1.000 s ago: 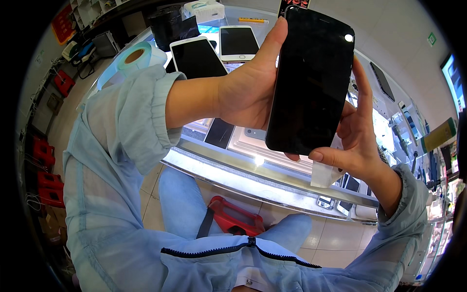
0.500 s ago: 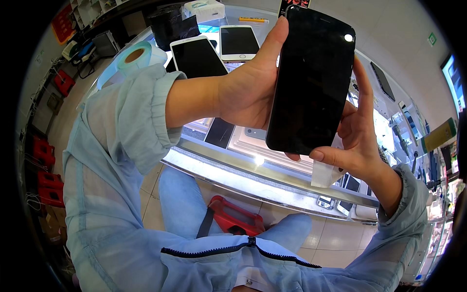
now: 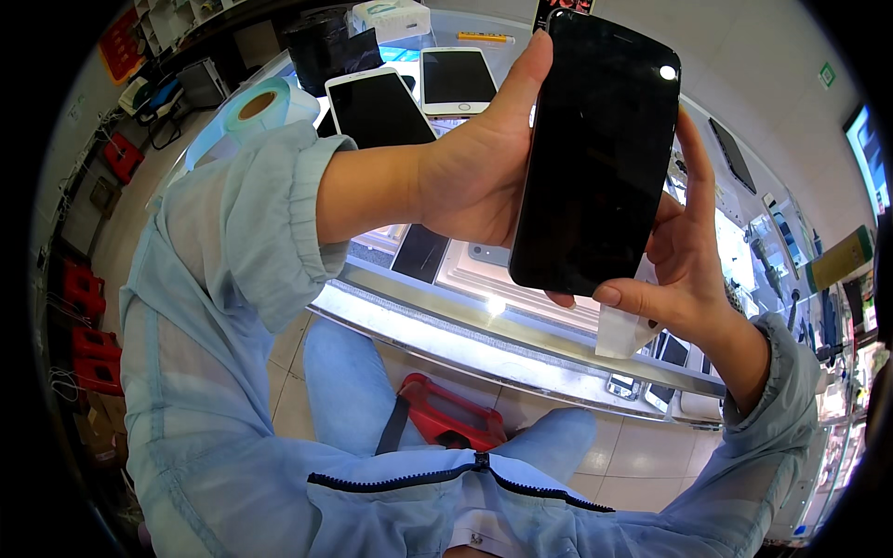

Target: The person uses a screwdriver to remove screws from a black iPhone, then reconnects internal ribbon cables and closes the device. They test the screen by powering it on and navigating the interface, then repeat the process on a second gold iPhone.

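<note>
A black smartphone (image 3: 595,158) is held up above the glass counter, its dark screen toward me and a bright reflection near its top right corner. My left hand (image 3: 479,177) grips its left edge, thumb along the side and the other fingers hidden behind. My right hand (image 3: 684,265) is closed around the lower right, thumb by the bottom corner and index finger along the right edge. A small white piece of paper or cloth (image 3: 619,332) hangs below the right thumb; whether the fingers pinch it is hidden. Two white-framed phones, one larger (image 3: 379,110) and one smaller (image 3: 458,79), lie beyond my left forearm.
A roll of pale blue labels or tape (image 3: 256,107) rests at the counter's left end, near a black bag-like bundle (image 3: 330,46) and a white box (image 3: 391,19). Another dark phone (image 3: 732,153) lies at the right. Below the counter edge is a red stool (image 3: 451,414).
</note>
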`<state>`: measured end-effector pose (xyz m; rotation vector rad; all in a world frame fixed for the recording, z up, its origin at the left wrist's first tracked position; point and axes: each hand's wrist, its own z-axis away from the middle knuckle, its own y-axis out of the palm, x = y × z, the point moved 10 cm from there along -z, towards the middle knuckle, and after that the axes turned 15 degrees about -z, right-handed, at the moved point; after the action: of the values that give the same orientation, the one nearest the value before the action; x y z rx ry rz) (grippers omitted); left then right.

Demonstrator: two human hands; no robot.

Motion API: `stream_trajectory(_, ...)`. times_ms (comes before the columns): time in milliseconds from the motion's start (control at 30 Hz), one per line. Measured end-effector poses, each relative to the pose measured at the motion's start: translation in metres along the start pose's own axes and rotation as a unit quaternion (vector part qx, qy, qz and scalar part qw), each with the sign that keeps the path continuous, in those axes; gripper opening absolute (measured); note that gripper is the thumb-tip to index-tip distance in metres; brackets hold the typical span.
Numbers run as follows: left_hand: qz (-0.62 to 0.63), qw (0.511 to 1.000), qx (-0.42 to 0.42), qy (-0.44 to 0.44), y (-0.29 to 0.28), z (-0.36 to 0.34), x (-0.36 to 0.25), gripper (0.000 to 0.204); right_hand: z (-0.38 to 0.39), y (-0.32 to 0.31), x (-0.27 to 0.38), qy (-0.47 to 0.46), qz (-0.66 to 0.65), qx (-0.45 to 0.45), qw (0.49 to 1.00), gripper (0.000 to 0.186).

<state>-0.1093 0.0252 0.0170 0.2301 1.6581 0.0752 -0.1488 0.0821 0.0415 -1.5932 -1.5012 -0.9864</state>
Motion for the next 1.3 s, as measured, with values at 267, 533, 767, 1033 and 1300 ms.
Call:
stream_trajectory(267,0.01,1.0,0.015,0.005,0.003,-0.001,-0.001,0.113,0.0,-0.004,0.0,0.018,-0.004,-0.007,1.0,0.12)
stream_trajectory(533,-0.005,1.0,-0.001,-0.007,0.002,0.002,-0.001,0.111,-0.001,0.002,0.004,-0.016,-0.001,0.017,1.0,0.118)
stream_trajectory(767,0.009,0.999,0.007,-0.038,0.006,0.004,0.0,0.11,0.002,0.004,0.007,-0.026,0.016,0.01,0.999,0.122)
stream_trajectory(1033,0.058,0.998,0.034,-0.011,0.01,0.002,-0.002,0.108,0.0,0.002,0.01,-0.046,0.041,0.014,0.998,0.114)
stream_trajectory(1300,0.02,0.999,0.007,-0.039,0.003,0.004,0.002,0.107,0.0,-0.003,0.012,-0.029,0.095,-0.002,0.995,0.103)
